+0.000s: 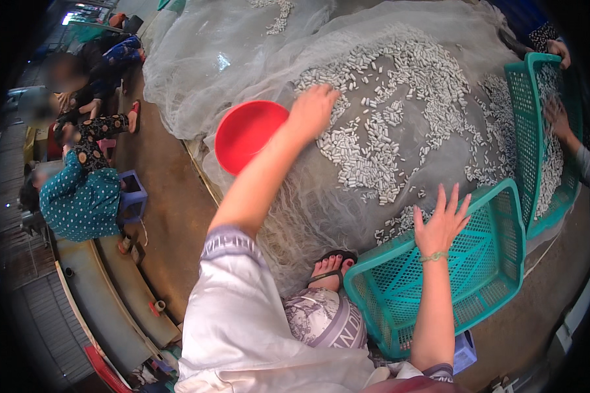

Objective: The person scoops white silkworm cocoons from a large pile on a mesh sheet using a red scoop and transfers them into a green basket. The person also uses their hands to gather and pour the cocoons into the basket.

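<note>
Many small, short, whitish cylindrical pieces [370, 157] lie spread over a pale mesh net [255, 72]. My left hand [313, 112] is low over their left edge, just right of an empty red bowl [242, 137]. Its fingers are bent down and closed; whatever they hold is hidden beneath the hand. My right hand [441, 226] is open, fingers spread, above the far rim of a green plastic basket [400, 275]. That basket leans tilted in front of me, its slotted inside showing no pieces. My right wrist wears a thin bracelet.
At the right, another person's hands [557, 118] are at a second green basket [528, 124] holding pieces. People sit at the far left, one in a teal dotted top [82, 196] beside a purple stool [132, 196]. My sandalled foot [331, 268] rests by the net's near edge.
</note>
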`<state>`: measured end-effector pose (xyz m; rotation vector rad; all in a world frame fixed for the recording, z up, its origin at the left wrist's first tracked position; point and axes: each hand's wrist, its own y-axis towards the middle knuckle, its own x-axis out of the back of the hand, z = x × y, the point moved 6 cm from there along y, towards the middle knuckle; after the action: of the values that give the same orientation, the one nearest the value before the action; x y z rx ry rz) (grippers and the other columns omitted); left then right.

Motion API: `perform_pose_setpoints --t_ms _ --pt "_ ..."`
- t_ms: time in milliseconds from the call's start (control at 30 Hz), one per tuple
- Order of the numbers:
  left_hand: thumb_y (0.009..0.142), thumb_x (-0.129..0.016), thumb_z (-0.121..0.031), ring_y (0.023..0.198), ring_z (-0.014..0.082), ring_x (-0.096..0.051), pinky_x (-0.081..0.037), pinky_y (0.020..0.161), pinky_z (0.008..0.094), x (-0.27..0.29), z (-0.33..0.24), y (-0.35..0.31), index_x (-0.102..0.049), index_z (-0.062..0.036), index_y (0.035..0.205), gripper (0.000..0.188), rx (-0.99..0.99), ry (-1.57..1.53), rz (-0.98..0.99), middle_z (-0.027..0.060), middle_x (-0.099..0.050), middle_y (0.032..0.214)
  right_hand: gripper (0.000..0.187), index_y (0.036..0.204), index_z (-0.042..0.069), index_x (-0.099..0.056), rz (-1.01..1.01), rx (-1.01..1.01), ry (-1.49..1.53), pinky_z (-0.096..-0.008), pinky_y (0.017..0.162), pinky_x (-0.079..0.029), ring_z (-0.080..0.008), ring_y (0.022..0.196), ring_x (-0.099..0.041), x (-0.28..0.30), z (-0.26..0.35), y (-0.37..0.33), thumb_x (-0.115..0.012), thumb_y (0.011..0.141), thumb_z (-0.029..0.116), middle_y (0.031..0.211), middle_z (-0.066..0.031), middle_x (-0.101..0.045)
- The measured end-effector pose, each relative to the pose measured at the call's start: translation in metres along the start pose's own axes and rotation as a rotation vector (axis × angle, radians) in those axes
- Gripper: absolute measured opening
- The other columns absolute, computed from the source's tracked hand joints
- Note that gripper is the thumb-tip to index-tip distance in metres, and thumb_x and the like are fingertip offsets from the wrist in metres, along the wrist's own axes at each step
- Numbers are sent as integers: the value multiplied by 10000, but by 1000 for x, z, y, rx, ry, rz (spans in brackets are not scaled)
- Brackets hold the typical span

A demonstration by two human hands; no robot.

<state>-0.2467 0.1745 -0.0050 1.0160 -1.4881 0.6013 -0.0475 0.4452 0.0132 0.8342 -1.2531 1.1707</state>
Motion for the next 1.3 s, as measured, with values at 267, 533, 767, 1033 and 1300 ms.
perform_pose_setpoints --t_ms 267,533,767,1033,1300 --pt "849 -450 -144 1047 302 -582 -483 841 411 0 109 87 -538 -27 1108 298 340 543 -314 158 -595 1137 675 1344 115 -408 26 -23 -5 -643 1056 -131 -413 1371 -118 1 4 2 -668 750 301 1475 -125 -248" --pt "811 -542 -149 922 314 -613 -503 753 431 -11 71 78 -552 -35 1068 281 355 330 -99 150 -619 989 671 1332 101 -430 0 -9 20 -640 1058 -122 -416 1366 -129 -3 6 5 -660 737 312 1466 -125 -265" --pt "738 -583 -122 713 268 -642 -499 617 418 -42 -46 124 -636 -55 868 156 140 178 134 105 -636 852 734 1356 65 -399 302 -80 -200 -614 1082 -38 -406 1385 -93 1 4 26 -665 743 369 1451 -240 -245" --pt "825 -498 -532 1391 256 -202 -18 1085 627 -170 -237 156 -428 -189 1361 640 -391 -131 63 23 -327 1467 1271 1466 182 46 605 -430 -69 -661 1026 -227 -314 1413 -23 -66 -47 125 -840 583 405 1533 -91 76" --pt "787 -548 -170 1302 262 -342 -162 1056 597 -142 -111 148 -639 -228 1097 328 226 33 -149 75 -467 1328 1406 1437 267 179 707 -530 39 -737 964 -243 -259 1410 98 -86 -58 117 -885 520 347 1506 -13 231"
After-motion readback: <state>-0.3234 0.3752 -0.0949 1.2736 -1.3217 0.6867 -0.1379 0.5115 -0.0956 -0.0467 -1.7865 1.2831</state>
